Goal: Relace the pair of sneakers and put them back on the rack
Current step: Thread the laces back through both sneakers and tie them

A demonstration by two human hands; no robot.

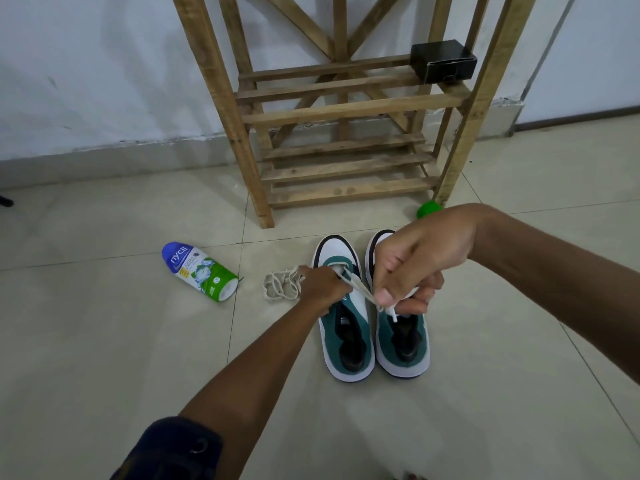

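Head view: both sneakers stand side by side on floor tiles before the wooden rack (346,109). Left hand (320,289) grips the left sneaker (346,337); right hand (412,268) pinches its white lace (360,291).

A white, green and blue plastic powder bottle (200,271) printed "nycil" lies on its side on the pale beige tiled floor (104,341), its blue cap end pointing toward the wall. A small black cardboard box (443,61) sits on the right end of a slatted shelf. A bright green round object (428,209) rests on the floor, partly hidden. Behind stands a scuffed white wall (86,64) with a grey skirting.
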